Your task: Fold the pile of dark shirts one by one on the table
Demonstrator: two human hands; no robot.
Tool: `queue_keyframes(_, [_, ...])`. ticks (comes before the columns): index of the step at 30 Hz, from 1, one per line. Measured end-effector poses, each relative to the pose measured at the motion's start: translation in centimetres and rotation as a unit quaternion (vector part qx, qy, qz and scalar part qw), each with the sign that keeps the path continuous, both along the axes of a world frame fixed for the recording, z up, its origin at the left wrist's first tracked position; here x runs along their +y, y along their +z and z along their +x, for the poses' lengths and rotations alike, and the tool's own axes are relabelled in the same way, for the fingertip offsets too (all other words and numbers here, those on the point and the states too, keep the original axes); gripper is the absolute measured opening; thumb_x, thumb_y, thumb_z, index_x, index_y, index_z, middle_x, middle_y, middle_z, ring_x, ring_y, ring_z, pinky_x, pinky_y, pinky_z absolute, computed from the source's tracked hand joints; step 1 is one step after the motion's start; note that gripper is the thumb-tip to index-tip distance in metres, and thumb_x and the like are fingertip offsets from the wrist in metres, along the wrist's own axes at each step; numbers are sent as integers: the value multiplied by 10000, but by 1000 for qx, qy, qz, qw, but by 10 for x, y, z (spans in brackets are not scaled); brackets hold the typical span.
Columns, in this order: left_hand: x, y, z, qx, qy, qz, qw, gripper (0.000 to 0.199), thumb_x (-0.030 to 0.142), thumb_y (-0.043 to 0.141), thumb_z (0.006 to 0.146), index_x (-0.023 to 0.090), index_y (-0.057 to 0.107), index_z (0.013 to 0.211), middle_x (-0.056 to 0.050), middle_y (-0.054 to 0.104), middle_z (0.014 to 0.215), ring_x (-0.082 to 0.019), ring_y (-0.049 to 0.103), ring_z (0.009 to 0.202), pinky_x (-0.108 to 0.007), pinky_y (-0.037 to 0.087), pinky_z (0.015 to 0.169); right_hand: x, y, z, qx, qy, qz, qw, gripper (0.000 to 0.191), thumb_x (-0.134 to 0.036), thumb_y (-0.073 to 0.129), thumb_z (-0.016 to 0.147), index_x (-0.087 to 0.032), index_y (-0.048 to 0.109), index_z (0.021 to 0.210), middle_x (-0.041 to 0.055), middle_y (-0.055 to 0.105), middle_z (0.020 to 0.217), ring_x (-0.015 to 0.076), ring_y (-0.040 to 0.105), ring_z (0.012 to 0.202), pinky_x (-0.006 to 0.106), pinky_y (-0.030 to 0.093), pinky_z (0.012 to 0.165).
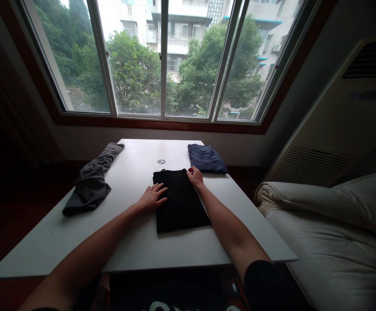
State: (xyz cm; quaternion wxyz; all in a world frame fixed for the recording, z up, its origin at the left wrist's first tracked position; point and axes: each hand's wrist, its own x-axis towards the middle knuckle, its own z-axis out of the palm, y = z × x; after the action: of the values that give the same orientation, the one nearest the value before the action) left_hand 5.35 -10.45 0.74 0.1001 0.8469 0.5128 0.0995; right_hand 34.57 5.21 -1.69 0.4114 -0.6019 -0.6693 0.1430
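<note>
A folded black cloth [181,207] lies flat on the white table [136,246]. My left hand [152,197] rests on its left edge with the fingers spread. At the cloth's top right corner, my right hand [194,177] has its fingers drawn together on the edge. A folded dark blue cloth [207,158] lies at the back right of the table, just beyond my right hand. Along the left side lies a crumpled grey cloth [92,183], away from both hands.
A small round dark mark [161,161] is on the tabletop behind the black cloth. Beyond the table is a wide window [162,117]. A pale sofa [333,233] stands close to the table's right edge, with a floor-standing unit [323,142] behind it.
</note>
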Motion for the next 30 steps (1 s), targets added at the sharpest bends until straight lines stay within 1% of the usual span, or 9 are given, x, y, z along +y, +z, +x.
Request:
queue_keyframes(2, [0, 0, 0, 1, 0, -1, 1000, 644, 596, 459, 1049, 287, 438, 1613, -75, 269, 1727, -354, 197, 1599, -610, 153, 1289, -2, -3, -2, 1, 7, 14, 1000, 205, -262, 617, 886, -199, 667, 1074, 71, 684, 1072, 172, 664, 854, 311, 545, 876])
queue_keyframes(6, [0, 0, -1, 3, -1, -2, 1000, 647, 602, 457, 1046, 289, 440, 1611, -76, 272, 1726, -352, 201, 1597, -607, 162, 1287, -6, -9, -5, 9, 31, 34, 999, 385, -233, 632, 865, -203, 639, 1249, 96, 642, 1167, 174, 668, 850, 351, 569, 891])
queue_keyframes(8, [1, 0, 0, 3, -2, 0, 1000, 645, 607, 451, 1045, 295, 440, 1610, -71, 272, 1727, -349, 205, 1596, -602, 169, 1286, -7, -11, -6, 12, 53, 43, 998, 434, -224, 648, 846, -212, 635, 1280, 94, 635, 1197, 186, 677, 926, 364, 570, 936])
queue_keyframes(12, [1, -1, -1, 4, 0, 3, 1000, 641, 607, 448, 1045, 299, 443, 1608, -70, 275, 1726, -349, 211, 1593, -600, 173, 1283, -8, -12, -7, 17, 97, 61, 993, 473, -201, 666, 813, -229, 646, 1286, 74, 652, 1206, 213, 655, 1114, 396, 530, 1058])
queue_keyframes(19, [-1, 1, -1, 1, 0, 0, 1000, 643, 608, 451, 1042, 303, 441, 1608, -70, 278, 1725, -355, 206, 1593, -602, 175, 1282, -12, -9, -10, 27, 145, 69, 987, 479, -201, 650, 831, -231, 650, 1309, 79, 660, 1274, 223, 649, 1173, 419, 527, 1075])
queue_keyframes(22, [-2, 2, -1, 0, 0, -2, 1000, 641, 605, 452, 1043, 303, 440, 1608, -70, 277, 1725, -353, 208, 1593, -603, 175, 1281, -15, -5, -14, 15, 124, 90, 988, 414, -203, 612, 856, -226, 686, 1263, 90, 634, 1324, 229, 613, 1240, 420, 480, 1136])
queue_keyframes(26, [-1, 1, -1, -1, -1, 1, 1000, 645, 612, 454, 1041, 302, 444, 1607, -73, 281, 1723, -353, 213, 1592, -605, 177, 1280, -23, 2, -18, -42, 105, 81, 990, 347, -215, 583, 904, -227, 715, 1224, 87, 600, 1418, 224, 573, 1321, 401, 432, 1189])
queue_keyframes(28, [-1, 0, -1, -4, -2, 3, 1000, 643, 615, 453, 1040, 303, 450, 1603, -75, 287, 1721, -355, 218, 1590, -607, 181, 1279, -28, 7, -20, -87, 104, 76, 988, 327, -208, 574, 925, -234, 724, 1215, 73, 572, 1482, 225, 527, 1386, 412, 391, 1223])
queue_keyframes(30, [0, -2, -1, -7, -2, 5, 1000, 639, 613, 458, 1039, 305, 457, 1598, -76, 295, 1718, -358, 224, 1587, -610, 181, 1278, -32, 11, -21, -127, 100, 94, 982, 341, -209, 558, 954, -241, 714, 1255, 58, 522, 1549, 224, 460, 1452, 424, 346, 1252])
